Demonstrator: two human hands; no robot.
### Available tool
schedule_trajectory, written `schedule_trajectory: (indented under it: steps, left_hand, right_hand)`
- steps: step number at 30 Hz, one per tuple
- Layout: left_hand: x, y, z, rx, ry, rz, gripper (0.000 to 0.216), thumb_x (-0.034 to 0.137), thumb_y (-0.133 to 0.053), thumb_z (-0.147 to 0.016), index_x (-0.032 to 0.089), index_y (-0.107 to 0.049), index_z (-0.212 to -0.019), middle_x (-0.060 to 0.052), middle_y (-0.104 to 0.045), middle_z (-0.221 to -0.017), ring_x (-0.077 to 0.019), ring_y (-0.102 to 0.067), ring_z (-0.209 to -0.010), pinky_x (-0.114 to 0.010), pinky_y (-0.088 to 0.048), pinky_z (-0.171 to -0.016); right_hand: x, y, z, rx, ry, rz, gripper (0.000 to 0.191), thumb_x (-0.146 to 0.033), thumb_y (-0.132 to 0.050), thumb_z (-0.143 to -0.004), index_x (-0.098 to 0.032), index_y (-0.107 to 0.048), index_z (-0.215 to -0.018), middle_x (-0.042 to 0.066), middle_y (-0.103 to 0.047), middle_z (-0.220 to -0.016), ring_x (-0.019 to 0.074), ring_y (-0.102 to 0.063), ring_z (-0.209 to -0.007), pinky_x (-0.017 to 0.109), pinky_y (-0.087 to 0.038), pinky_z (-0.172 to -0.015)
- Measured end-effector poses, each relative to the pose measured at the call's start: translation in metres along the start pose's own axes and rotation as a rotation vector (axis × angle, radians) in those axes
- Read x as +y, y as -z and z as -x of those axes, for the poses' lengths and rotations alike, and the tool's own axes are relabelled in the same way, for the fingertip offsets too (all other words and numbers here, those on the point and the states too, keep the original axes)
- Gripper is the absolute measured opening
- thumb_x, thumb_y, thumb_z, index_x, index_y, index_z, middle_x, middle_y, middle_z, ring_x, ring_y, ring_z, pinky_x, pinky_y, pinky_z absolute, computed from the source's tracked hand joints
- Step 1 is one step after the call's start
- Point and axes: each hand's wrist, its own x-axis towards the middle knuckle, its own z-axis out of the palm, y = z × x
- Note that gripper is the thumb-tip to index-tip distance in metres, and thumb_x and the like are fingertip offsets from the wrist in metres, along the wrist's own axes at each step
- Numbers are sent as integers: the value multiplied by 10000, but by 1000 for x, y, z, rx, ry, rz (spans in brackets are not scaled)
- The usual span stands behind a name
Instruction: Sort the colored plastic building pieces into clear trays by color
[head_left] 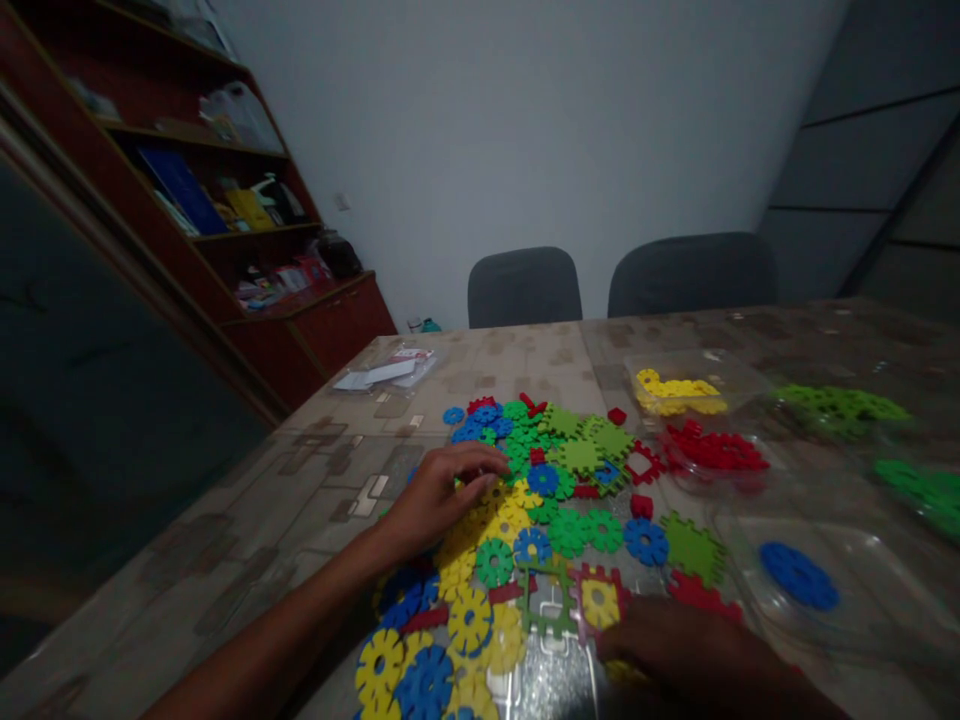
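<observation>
Left forearm: bare, enters at the bottom edge, left of centre, and slants up and right to mid-frame. Left wrist roughly in line with it. Left hand near frame centre, back upward, fingers bent and pointing right; thumb below them, a small gap between. Whether the tips meet is unclear.

Right forearm: in from the bottom edge, right side, running up and left at a low slant. Right hand lower right of centre, dark, blurred, knuckles up, fingers leftward; grip unreadable.
</observation>
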Motion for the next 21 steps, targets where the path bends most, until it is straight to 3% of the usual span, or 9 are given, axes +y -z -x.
schedule_trajectory:
  steps: [3, 6, 9, 12, 16, 21]
  left_hand:
    - [1, -3, -1, -56, -40, 11, 182, 117, -566, -925, 183, -718, -1001, -78, -739, -1070, -202, -676, -1026, -350, -518, -902]
    - [3, -3, 2, -128, -54, 11, 175, 133, -575, -942, 192, -704, -1046, -78, -726, -1094, -202, -660, -1047, -351, -505, -921]
    - [8, 1, 6, -277, -38, 15, 140, 133, -602, -939, 193, -696, -1024, -68, -715, -1043, -195, -652, -987, -328, -506, -883]
    - [15, 4, 8, -412, -44, 14, 115, 124, -624, -931, 179, -688, -1009, -66, -701, -1013, -188, -642, -948, -307, -497, -859]
    - [19, 4, 10, -462, -28, -16, 128, 124, -635, -927, 164, -680, -1041, -76, -692, -1033, -201, -635, -966, -316, -484, -876]
    - [23, 3, 11, -526, 1, -46, 120, 88, -633, -912, 161, -685, -993, -61, -687, -980, -188, -631, -910, -284, -480, -825]
  right_hand:
    - [12, -1, -12, 99, 38, 84, 265, -103, -436, -918, -226, -653, -1007, 62, -661, -978, 185, -629, -887, 309, -524, -769]
    - [19, -9, -16, 174, -88, 162, 281, -150, -521, -886, -232, -618, -1137, 85, -631, -1043, 225, -616, -916, 359, -521, -768]
    - [15, -16, -21, 126, -190, 247, 300, -162, -641, -794, -217, -620, -1089, 87, -618, -998, 247, -609, -860, 357, -496, -695]
    - [4, -14, -29, 28, -280, 219, 140, -173, -627, -831, -208, -601, -964, 66, -610, -923, 220, -587, -788, 326, -450, -654]
    - [-4, 3, -34, -59, -336, 96, 43, -203, -514, -922, -208, -556, -914, 58, -620, -889, 203, -579, -757, 311, -423, -641]
    - [0, 44, -26, 63, -353, 50, 121, -283, -449, -941, -225, -551, -916, 61, -655, -879, 209, -607, -744, 324, -445, -630]
